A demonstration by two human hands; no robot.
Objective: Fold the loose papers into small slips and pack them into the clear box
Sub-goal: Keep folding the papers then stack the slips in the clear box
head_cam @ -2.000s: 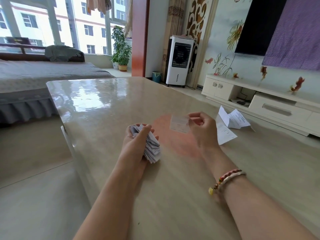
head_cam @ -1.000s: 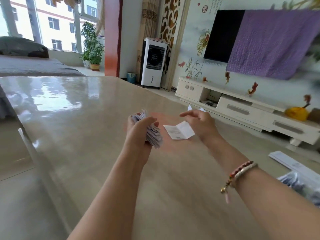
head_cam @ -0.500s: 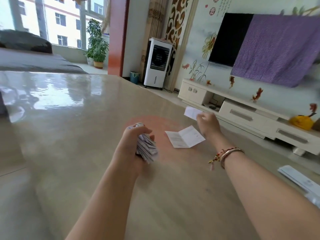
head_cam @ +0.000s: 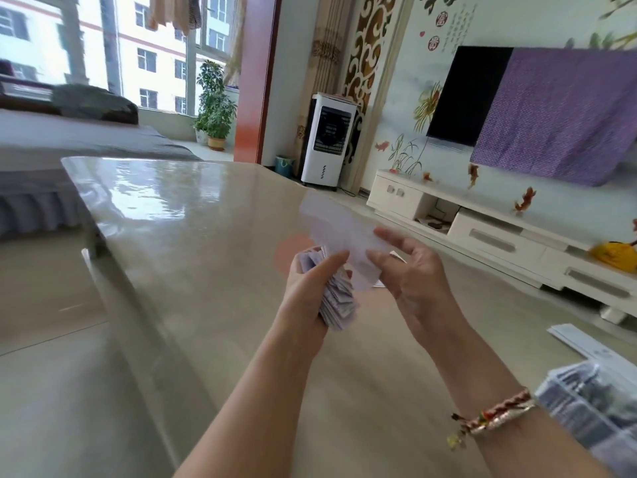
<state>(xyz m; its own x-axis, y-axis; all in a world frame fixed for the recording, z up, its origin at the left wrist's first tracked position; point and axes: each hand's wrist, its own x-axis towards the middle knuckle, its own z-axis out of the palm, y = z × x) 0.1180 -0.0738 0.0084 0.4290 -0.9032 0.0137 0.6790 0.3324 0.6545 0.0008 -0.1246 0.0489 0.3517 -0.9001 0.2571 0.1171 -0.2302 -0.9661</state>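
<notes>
Since half a second ago the right hand [head_cam: 410, 274] has come back from its reach toward the far edge of the counter [head_cam: 193, 243] and now sits close beside the left hand [head_cam: 310, 288], bringing a loose paper [head_cam: 339, 229] up off the surface; the sheet that lay flat between the hands is no longer seen there, though whether it is the one now lifted cannot be told. In the head view, the only one given, the right fingers [head_cam: 396, 238] are pinched on the paper's near end, thumb below and fingers above, while the sheet, smeared by motion, slants up and away to the left. The left hand is clamped around a thick stack of folded slips [head_cam: 336, 298], thumb across the top. The clear box [head_cam: 586, 408], already holding slips, stands at the lower right edge, well apart from both hands, next to the person's bracelet [head_cam: 496, 414]. This looks like a fresh sheet taken up for folding; packing the held stack is not yet done.
</notes>
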